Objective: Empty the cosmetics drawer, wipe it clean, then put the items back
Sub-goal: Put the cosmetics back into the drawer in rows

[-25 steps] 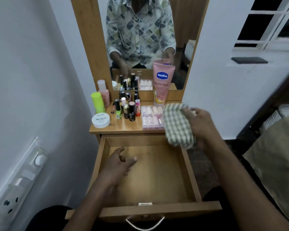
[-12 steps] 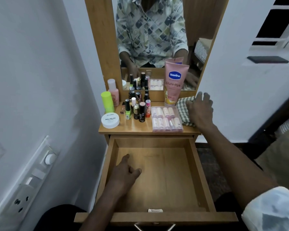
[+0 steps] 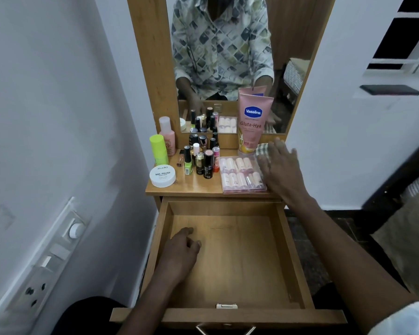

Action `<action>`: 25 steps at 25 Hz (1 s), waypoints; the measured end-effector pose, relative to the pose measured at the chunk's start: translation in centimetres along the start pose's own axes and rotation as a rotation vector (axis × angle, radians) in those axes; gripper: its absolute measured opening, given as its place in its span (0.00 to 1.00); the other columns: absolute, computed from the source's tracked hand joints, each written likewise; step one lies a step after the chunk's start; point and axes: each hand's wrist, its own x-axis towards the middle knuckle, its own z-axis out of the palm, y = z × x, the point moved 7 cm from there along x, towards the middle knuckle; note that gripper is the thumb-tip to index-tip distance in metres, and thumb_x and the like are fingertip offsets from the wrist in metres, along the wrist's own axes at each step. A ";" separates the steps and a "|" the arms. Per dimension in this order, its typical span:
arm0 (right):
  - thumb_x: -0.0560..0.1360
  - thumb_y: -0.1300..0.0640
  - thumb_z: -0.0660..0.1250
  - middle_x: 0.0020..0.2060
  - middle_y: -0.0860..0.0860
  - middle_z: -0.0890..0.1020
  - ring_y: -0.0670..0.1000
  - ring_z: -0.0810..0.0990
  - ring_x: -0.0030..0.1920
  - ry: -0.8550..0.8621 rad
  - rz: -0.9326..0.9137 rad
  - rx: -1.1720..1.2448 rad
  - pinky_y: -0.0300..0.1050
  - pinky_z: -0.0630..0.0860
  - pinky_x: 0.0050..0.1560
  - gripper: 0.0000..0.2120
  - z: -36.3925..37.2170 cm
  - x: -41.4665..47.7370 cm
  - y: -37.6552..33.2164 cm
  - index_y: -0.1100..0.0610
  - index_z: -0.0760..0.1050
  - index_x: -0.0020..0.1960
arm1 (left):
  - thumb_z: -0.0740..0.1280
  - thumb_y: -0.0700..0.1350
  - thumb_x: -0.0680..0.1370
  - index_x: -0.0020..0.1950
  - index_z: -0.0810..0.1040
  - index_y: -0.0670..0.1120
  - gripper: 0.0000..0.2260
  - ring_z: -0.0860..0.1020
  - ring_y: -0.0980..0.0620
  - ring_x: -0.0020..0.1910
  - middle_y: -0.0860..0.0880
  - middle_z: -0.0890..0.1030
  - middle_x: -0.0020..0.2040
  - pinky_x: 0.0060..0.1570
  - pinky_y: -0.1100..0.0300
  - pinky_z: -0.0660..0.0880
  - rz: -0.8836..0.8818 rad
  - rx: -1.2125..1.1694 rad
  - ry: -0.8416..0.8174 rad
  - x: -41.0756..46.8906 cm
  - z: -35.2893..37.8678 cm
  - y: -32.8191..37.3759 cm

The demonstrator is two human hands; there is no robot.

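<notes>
Cloth down, drawer ready.
The right hand (image 3: 279, 170) has laid the green checked cloth (image 3: 261, 149) on the wooden bench (image 3: 196, 186) at 1 o'clock, fingers wide. The left hand (image 3: 182, 252) lies loose, holding nothing, in the empty wooden drawer (image 3: 242, 259). Wiping looks done.

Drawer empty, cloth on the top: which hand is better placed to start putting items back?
Right. The right hand is open over the cloth, beside the clear case on the tabletop. The left hand rests down in the drawer, away from them.
</notes>
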 end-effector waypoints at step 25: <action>0.78 0.56 0.68 0.63 0.52 0.79 0.46 0.78 0.57 -0.392 0.037 0.502 0.44 0.76 0.58 0.26 2.6 -12.9 -3.2 0.50 0.67 0.75 | 0.69 0.35 0.77 0.61 0.81 0.43 0.13 0.82 0.41 0.57 0.40 0.84 0.57 0.60 0.43 0.77 -0.097 -0.530 -0.503 2.6 0.4 1.4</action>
